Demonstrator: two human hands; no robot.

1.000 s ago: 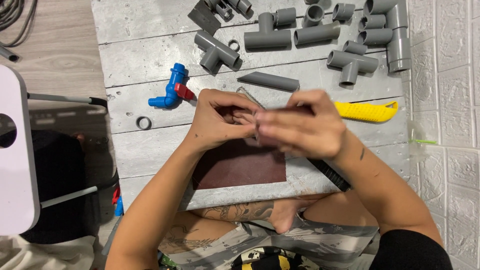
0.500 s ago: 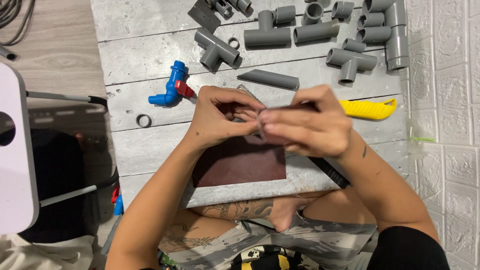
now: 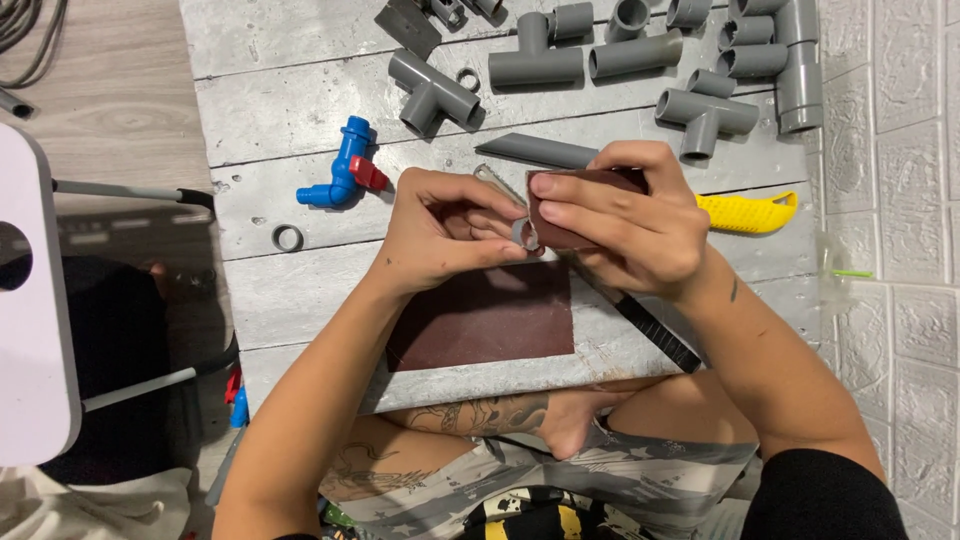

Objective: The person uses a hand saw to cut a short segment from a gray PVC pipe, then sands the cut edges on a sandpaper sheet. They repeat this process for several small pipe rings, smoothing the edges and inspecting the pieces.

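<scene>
Left hand [image 3: 440,235] pinches a short grey pipe piece [image 3: 523,234] mid-board while right hand [image 3: 630,225] fingers press folded brown sandpaper [image 3: 560,205] against it; a larger sandpaper sheet [image 3: 485,315] lies nearer.

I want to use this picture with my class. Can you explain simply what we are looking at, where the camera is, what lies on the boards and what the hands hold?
There is no machine here: a person sits cross-legged, and a camera worn on their head looks down. The left hand pinches a small grey pipe ring. The right hand presses a piece of dark red-brown sandpaper against it. On the grey wooden boards lie a larger sandpaper sheet, grey pipe fittings, a blue valve with a red handle, a loose grey ring and a yellow-handled tool.
</scene>
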